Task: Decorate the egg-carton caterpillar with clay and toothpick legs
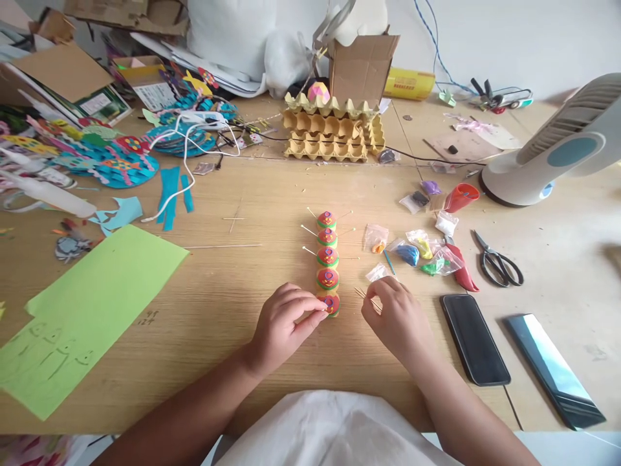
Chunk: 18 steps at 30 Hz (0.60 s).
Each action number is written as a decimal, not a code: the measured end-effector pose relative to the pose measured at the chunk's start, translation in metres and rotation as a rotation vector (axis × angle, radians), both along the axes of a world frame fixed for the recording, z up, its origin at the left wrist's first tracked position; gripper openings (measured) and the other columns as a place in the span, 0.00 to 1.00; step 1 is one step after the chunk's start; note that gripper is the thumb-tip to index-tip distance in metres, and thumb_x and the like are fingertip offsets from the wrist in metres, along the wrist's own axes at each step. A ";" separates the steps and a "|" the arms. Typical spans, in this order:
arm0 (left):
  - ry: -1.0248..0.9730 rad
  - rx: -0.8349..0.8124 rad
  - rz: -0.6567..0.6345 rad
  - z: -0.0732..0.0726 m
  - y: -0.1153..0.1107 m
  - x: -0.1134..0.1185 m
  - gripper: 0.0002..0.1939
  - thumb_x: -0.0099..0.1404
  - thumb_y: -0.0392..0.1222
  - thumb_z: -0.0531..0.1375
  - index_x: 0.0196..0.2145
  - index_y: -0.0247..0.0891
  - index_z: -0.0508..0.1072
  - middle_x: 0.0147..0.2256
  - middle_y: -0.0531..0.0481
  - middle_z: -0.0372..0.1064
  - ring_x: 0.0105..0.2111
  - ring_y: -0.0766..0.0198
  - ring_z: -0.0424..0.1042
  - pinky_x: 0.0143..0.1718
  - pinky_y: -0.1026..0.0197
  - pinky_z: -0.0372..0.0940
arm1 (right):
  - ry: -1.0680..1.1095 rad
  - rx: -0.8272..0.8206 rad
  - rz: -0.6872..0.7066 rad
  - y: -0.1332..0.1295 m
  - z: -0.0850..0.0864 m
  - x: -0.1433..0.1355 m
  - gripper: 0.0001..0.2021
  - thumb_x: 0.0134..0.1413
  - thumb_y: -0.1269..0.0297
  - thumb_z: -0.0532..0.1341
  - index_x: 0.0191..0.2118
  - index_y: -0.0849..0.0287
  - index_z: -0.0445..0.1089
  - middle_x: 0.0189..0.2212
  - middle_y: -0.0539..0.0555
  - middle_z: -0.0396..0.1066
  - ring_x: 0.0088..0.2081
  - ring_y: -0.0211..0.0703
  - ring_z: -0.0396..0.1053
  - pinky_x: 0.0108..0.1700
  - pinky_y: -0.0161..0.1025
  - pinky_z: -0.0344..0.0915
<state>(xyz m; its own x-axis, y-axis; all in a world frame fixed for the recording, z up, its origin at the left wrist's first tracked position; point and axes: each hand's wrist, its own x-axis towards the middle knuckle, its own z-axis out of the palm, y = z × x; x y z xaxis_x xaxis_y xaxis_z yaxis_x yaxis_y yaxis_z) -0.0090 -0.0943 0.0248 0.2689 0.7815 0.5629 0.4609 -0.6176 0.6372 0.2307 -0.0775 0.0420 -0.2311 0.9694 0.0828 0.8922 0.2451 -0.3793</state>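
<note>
Several decorated domes in red, green and yellow form a row (pixel 327 257) at the middle of the table. Thin sticks with pale tips poke out from the sides of the farther ones. My left hand (pixel 291 320) is at the nearest dome, thumb and forefinger pinched at its surface; what they hold is too small to make out. To the right of the row, my right hand (pixel 395 314) has its thumb and forefinger pressed together beside a few wooden toothpicks (pixel 365 299) on the table. Anything between those fingertips is hidden.
Bags of coloured clay (pixel 407 254), scissors (pixel 499 262) and two phones (pixel 475 340) (pixel 553 369) lie to the right. A fan (pixel 553 149) stands behind them. Green paper (pixel 92 317) lies left. Egg cartons (pixel 325 144) and blue crafts (pixel 107 165) are at the back.
</note>
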 end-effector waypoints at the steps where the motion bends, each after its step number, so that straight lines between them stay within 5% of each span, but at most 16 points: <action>1: -0.024 -0.011 0.002 0.000 0.000 0.000 0.07 0.66 0.30 0.66 0.39 0.39 0.76 0.34 0.51 0.79 0.34 0.64 0.73 0.40 0.60 0.66 | 0.114 -0.022 0.014 0.001 0.002 0.001 0.05 0.59 0.73 0.59 0.33 0.57 0.66 0.34 0.54 0.72 0.35 0.45 0.69 0.37 0.39 0.63; 7: -0.203 -0.278 0.017 -0.001 -0.001 -0.003 0.03 0.70 0.35 0.63 0.39 0.40 0.78 0.34 0.51 0.76 0.35 0.66 0.72 0.39 0.63 0.66 | 0.785 -0.323 0.146 -0.007 -0.007 -0.010 0.06 0.69 0.64 0.55 0.37 0.54 0.60 0.27 0.49 0.70 0.28 0.38 0.67 0.30 0.35 0.63; 18: -0.710 -0.971 -0.053 -0.012 -0.007 -0.003 0.13 0.67 0.52 0.66 0.36 0.39 0.81 0.31 0.51 0.76 0.29 0.69 0.66 0.32 0.66 0.60 | 0.701 -0.030 0.386 -0.022 -0.017 -0.024 0.07 0.67 0.73 0.58 0.45 0.54 0.69 0.30 0.49 0.73 0.29 0.36 0.69 0.33 0.33 0.64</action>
<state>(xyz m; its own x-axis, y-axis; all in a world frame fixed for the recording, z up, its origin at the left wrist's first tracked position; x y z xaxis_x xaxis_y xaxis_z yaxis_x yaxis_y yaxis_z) -0.0122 -0.1014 0.0124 0.1817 0.9587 -0.2188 -0.1925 0.2528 0.9482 0.2069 -0.0995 0.0253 -0.4543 0.8360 0.3078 0.2983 0.4683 -0.8317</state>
